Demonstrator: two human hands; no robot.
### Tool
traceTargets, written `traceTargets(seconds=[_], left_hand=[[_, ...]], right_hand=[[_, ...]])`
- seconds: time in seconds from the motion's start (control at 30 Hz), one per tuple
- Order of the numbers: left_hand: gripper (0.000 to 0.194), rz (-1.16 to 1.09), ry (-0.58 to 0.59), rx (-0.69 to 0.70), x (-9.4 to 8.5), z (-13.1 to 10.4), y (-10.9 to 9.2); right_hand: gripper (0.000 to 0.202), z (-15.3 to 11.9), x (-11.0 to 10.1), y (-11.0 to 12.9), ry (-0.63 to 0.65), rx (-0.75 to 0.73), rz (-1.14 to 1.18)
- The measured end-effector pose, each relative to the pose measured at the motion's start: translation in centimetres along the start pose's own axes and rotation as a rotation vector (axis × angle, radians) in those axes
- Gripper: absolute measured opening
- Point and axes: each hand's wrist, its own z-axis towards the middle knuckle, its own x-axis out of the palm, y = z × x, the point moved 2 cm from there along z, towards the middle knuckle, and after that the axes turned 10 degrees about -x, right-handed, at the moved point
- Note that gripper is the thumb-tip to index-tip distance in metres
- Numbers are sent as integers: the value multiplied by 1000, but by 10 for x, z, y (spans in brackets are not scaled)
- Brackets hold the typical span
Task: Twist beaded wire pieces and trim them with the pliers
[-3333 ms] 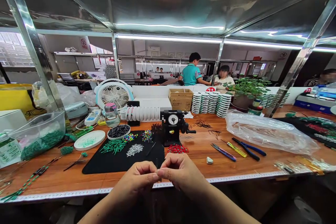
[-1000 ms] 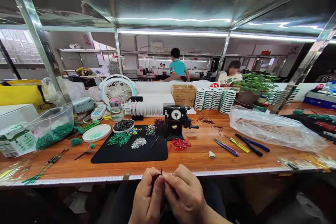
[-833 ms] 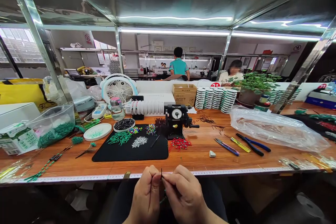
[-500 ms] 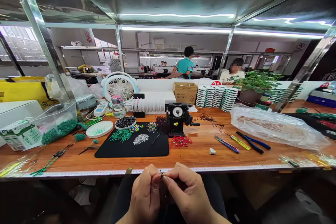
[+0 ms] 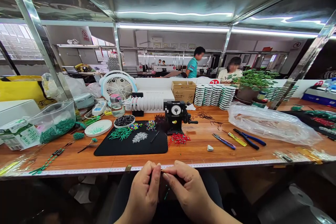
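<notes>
My left hand [image 5: 147,194] and my right hand [image 5: 185,189] meet below the front edge of the wooden table [image 5: 199,154], over my lap. Both pinch a thin dark wire [image 5: 161,172] between fingertips, and a few green beads [image 5: 166,194] hang on it between the hands. On the table ahead lies a black mat [image 5: 118,148] with piles of green beads [image 5: 120,134], clear beads [image 5: 139,137] and mixed coloured beads [image 5: 150,124]. Red beads [image 5: 179,138] lie beside a black hand-crank counter device [image 5: 175,117].
Pliers [image 5: 249,139], snips [image 5: 224,141] and a yellow tool [image 5: 237,139] lie right of centre. A clear plastic bag [image 5: 270,124] fills the right side. A fan [image 5: 117,87], a bowl of dark beads [image 5: 124,121], white spools [image 5: 214,96] and a cardboard box [image 5: 183,91] stand behind. Other people work at far benches.
My hands dropped from above the table edge down to my lap and kept working the wire. The view shifted slightly. A person in a teal shirt moved in the background.
</notes>
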Motion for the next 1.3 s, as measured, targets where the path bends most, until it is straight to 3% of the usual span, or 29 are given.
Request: traceTargets(seconds=[0.13, 0.33, 0.47, 0.6, 1.03, 1.3], left_hand=[[35, -147, 130, -184, 1, -1, -6], [38, -332, 203, -302, 4, 0, -9], [37, -559, 273, -471, 7, 0, -9], [39, -613, 271, -525, 8, -2, -8], [37, -637, 260, -534, 11, -2, -3], [34, -296, 154, -218, 8, -3, 1]], right_hand=[[20, 0, -1, -1, 51, -72, -154], [21, -3, -1, -4, 65, -5, -157], [14, -5, -5, -2, 107, -111, -156], [15, -6, -6, -3, 110, -191, -256], [19, -6, -4, -1, 109, -170, -269], [27, -3, 0, -5, 48, 13, -72]])
